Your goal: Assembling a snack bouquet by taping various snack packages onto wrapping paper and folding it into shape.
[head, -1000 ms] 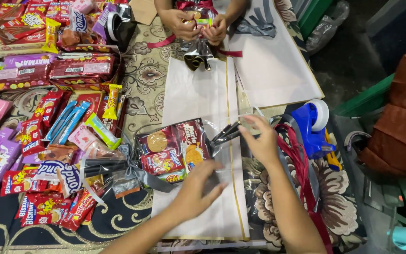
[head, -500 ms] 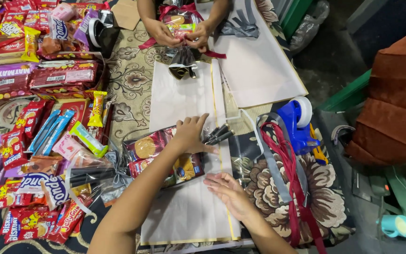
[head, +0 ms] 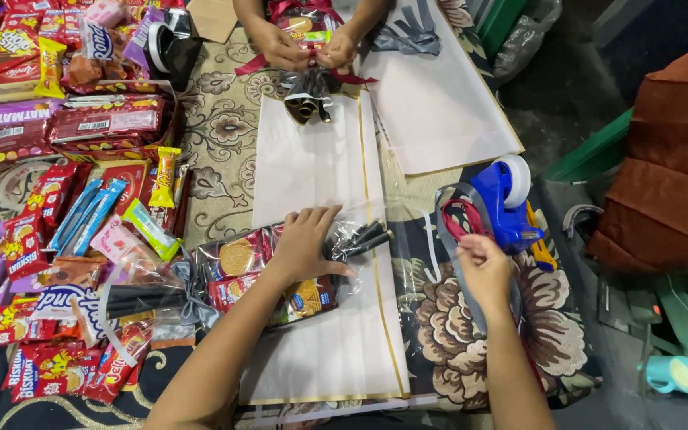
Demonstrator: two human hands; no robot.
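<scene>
My left hand [head: 306,239] presses down on a clear-wrapped bundle of snack packets [head: 268,275] lying on a white sheet of paper with a gold edge [head: 312,167]. Black sticks [head: 364,236] poke out of the bundle's gathered end, just right of my fingers. My right hand [head: 483,267] is closed around a grey ribbon [head: 447,239] next to red ribbon [head: 459,219], close to a blue tape dispenser [head: 503,199]. Across from me, another person's two hands [head: 308,48] hold a similar wrapped bundle with black sticks [head: 308,99] and a red ribbon.
Many snack packets and candy bars [head: 65,159] cover the left side of the patterned cloth. A second white sheet [head: 439,103] lies at the top right. A brown cushion [head: 674,167], green frame [head: 591,151] and a teal cup [head: 674,374] sit on the right.
My left hand stays pressed on the snack bundle. My right hand has moved from the paper's lower right up to the ribbons by the tape dispenser and closed on the grey ribbon.
</scene>
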